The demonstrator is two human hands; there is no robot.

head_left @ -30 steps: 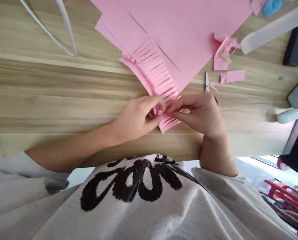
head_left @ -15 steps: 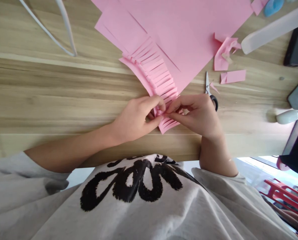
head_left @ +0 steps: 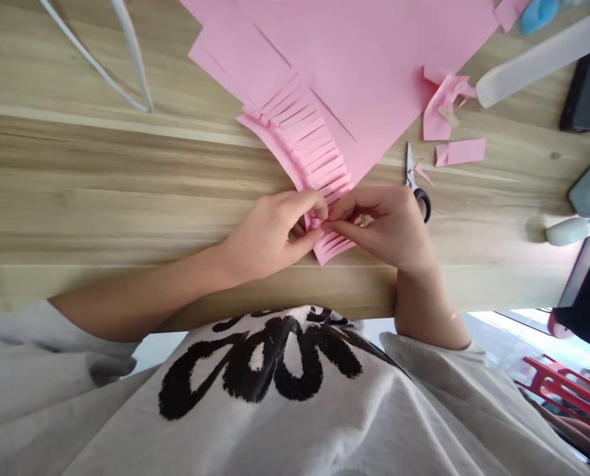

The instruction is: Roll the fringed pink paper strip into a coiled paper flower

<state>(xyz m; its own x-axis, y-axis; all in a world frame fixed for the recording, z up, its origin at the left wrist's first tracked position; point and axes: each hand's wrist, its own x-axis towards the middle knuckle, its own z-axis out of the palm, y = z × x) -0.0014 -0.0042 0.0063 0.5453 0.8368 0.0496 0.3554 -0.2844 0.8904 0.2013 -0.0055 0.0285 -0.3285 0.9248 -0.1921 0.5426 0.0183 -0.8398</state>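
Note:
A fringed pink paper strip [head_left: 319,145], cut into many narrow tabs along one side, curves down toward me on the table. My left hand [head_left: 275,228] is closed at its left edge, thumb and forefinger pinching the paper near the lower end. From the right, my right hand [head_left: 384,225] pinches one of the tabs between thumb and forefinger, its fingertips almost meeting the left ones. Some tabs are curled over along the strip's left edge. The exact spot being pinched is partly hidden by the fingers.
Large pink paper sheets [head_left: 374,59] lie beyond the strip. Scissors [head_left: 416,182] with black handles rest to the right, beside pink paper scraps [head_left: 443,106]. Farther right are a translucent white bar [head_left: 542,56], a dark box-shaped item [head_left: 586,89] and a white cable [head_left: 139,73] at upper left.
Both hands keep nearly the same pinch on the strip, with only a tiny shift of the right fingers. The whole view has moved very slightly.

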